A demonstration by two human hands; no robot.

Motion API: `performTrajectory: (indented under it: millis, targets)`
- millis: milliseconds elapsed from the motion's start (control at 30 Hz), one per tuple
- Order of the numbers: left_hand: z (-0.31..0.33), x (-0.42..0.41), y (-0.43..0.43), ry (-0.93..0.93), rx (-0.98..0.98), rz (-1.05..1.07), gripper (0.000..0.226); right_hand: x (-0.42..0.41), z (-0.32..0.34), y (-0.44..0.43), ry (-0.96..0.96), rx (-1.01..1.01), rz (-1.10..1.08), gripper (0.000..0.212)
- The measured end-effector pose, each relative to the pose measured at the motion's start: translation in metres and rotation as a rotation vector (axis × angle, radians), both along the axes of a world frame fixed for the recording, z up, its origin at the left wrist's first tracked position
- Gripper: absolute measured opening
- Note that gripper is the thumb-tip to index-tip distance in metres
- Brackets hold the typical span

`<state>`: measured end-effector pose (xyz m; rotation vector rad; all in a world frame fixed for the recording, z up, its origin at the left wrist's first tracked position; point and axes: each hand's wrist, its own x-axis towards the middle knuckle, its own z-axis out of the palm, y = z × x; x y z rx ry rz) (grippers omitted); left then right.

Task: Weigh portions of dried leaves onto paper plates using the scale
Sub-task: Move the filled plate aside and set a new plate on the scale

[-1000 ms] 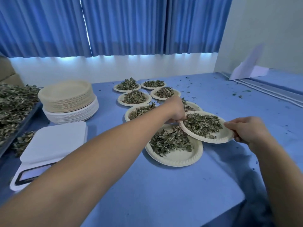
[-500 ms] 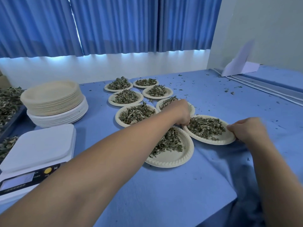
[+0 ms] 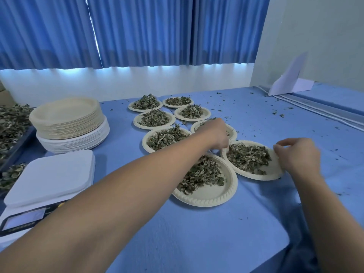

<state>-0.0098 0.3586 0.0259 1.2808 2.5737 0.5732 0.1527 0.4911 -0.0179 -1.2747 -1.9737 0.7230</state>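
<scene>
A paper plate (image 3: 274,173) heaped with dried leaves (image 3: 248,157) lies on the blue table, its left edge overlapping a nearer filled plate (image 3: 212,198). My left hand (image 3: 217,133) reaches across to that plate's left rim with fingers curled downward; whether they pinch the rim is hidden. My right hand (image 3: 297,154) is at the right rim, fingers loosely curled and lifted off it, holding nothing. The white scale (image 3: 49,174) stands at the left with a bare platform.
Several more filled plates (image 3: 153,119) sit in two rows behind. A stack of empty plates (image 3: 69,123) stands behind the scale. A dark tray of loose leaves (image 3: 11,125) is at the far left. Crumbs litter the table; white folded paper (image 3: 289,83) lies far right.
The plate came down from the air onto the table, overlapping the nearer plate. My right fingers have lifted off its rim and my left hand has risen slightly.
</scene>
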Motion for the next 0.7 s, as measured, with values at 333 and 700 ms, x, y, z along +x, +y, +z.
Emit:
performTrajectory:
  millis: [333,700]
  targets:
    - [0.045,-0.047,-0.11,-0.016,0.178,0.042,0.016,-0.114,0.058,-0.136,-0.036,0.241,0.713,0.014]
    - [0.069,-0.167,-0.341,0.063,0.325,0.358,0.015,-0.276,0.088,-0.31,0.051,0.531,1.194,0.01]
